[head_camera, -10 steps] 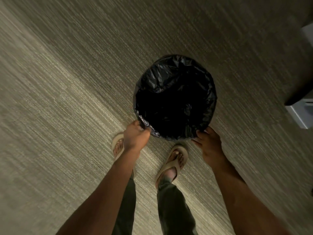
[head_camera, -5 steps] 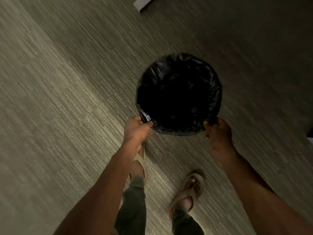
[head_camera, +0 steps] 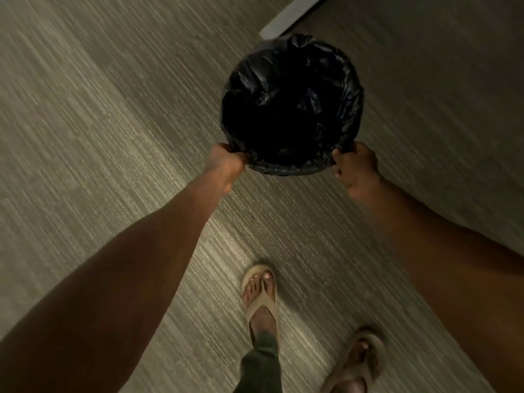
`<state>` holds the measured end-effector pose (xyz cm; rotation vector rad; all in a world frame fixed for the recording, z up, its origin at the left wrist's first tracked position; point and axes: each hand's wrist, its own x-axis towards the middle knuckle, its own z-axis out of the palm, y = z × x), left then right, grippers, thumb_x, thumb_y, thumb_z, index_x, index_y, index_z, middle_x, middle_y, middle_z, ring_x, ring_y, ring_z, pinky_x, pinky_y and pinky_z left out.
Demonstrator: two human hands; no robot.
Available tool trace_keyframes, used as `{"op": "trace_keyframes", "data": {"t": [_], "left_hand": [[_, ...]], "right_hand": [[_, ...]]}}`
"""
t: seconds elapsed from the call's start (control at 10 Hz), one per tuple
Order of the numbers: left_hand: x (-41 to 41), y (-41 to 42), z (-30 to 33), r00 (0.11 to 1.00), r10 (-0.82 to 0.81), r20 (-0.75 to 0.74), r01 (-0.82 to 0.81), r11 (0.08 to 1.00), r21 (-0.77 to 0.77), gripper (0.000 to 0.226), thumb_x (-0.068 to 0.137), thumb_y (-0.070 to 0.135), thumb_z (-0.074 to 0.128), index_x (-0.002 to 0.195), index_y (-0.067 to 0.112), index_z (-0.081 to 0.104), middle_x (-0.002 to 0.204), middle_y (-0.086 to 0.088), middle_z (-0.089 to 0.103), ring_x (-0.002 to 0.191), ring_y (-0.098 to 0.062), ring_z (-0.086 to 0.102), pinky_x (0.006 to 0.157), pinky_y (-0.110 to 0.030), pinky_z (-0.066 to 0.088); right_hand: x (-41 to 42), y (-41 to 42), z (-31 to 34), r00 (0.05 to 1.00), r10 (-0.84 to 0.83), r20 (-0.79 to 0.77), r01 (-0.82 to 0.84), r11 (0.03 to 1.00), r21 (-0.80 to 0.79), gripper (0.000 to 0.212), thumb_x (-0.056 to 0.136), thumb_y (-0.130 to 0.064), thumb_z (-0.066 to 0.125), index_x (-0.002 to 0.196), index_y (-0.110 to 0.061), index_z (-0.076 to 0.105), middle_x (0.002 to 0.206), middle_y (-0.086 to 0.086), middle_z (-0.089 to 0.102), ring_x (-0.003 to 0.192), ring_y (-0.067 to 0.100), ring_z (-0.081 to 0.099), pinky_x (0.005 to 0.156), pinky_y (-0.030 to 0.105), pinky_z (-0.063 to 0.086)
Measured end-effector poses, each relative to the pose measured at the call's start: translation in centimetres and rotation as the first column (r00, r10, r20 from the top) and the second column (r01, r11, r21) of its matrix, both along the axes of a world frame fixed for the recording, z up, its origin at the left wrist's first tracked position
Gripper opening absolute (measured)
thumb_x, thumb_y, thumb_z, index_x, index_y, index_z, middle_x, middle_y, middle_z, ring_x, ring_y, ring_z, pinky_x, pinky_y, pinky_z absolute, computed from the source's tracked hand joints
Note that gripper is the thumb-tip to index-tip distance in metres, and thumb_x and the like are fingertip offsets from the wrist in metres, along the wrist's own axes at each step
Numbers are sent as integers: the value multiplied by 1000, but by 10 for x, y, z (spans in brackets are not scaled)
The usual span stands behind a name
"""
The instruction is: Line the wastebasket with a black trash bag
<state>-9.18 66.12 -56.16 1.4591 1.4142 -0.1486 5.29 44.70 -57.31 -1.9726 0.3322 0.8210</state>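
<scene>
The wastebasket itself is fully hidden under the black trash bag point(head_camera: 292, 80), whose dark hollow shows no bottom, and whether it stands on the carpet point(head_camera: 85, 137) or is lifted cannot be told. At the bag's near rim the fingertips of the left hand point(head_camera: 224, 165) and right hand point(head_camera: 357, 170) curl out of sight under the plastic. Beyond the bag a pale strip point(head_camera: 286, 19) is cut off by the top edge, and nearer than the bag the right sandal point(head_camera: 360, 361) is blurred and clipped at the bottom edge

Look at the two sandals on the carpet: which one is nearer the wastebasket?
The sandal in the middle, toes toward the wastebasket. The other sandal sits further back, at the lower right.
</scene>
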Motion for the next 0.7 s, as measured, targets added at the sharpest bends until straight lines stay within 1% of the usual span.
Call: {"op": "trace_keyframes", "data": {"t": [0.1, 0.2, 0.3, 0.4, 0.5, 0.6, 0.7], "left_hand": [[9, 10, -8, 1000, -17, -8, 17, 999, -35, 32, 84, 8, 78, 115, 2, 71, 103, -14, 77, 100, -31, 75, 93, -48, 62], [11, 10, -10, 1000, -16, 19, 17, 997, -69, 33, 86, 3, 76, 119, -1, 70, 91, -9, 75, 92, -27, 73, 93, -45, 62], [6, 11, -7, 997, -22, 70, 29, 995, -100, 39, 85, 4, 77, 124, 4, 71, 95, -3, 75, 99, -23, 73, 92, -40, 61], [3, 5, 5, 996, 8, 90, -1, 997, -77, 55, 82, 20, 80, 134, 10, 64, 117, -1, 73, 109, -21, 68, 84, -25, 53], [-1, -6, 18, 997, -80, 21, 76, 988, 134, 91, 82, 38, 74, 159, 11, 33, 158, -13, 43, 142, -33, 46, 113, -40, 43], [-7, -23, 40, 933, -359, -9, 329, 844, 425, 101, 78, 43, 77, 161, 21, 24, 162, -10, 31, 151, -32, 30, 122, -49, 33], [-7, -52, 69, 816, -574, -68, 483, 613, 625, 105, 80, 47, 74, 163, 13, 20, 164, -12, 29, 157, -33, 17, 125, -55, 29]], "right_hand": [[0, 8, -6, 997, -45, -64, 46, 999, 22, 32, 101, -12, 59, 133, -6, 61, 130, 18, 67, 83, 24, 58, 64, 34, 50], [-2, 8, -1, 991, -88, -100, 94, 994, 61, 34, 103, -9, 56, 137, -6, 58, 133, 14, 65, 92, 25, 60, 63, 31, 51], [-2, 3, 9, 990, -22, -140, 35, 995, 93, 29, 105, -23, 56, 134, -17, 57, 120, 3, 67, 98, 23, 68, 72, 31, 55], [3, -4, 23, 997, 67, -28, -70, 990, -123, 39, 98, -49, 61, 123, -20, 55, 126, 10, 63, 114, 29, 64, 89, 39, 51], [3, -17, 42, 951, 280, 132, -219, 911, -351, 78, 97, -58, 54, 156, -12, 35, 163, 18, 35, 147, 35, 38, 113, 42, 37], [-6, -29, 72, 745, 618, 251, -425, 730, -535, 89, 97, -55, 55, 164, -13, 14, 170, 15, 18, 155, 33, 23, 121, 48, 27], [-13, -38, 106, 456, 844, 283, -524, 512, -681, 91, 98, -50, 55, 165, -13, 4, 173, 13, 8, 157, 34, 15, 122, 54, 24]]}}
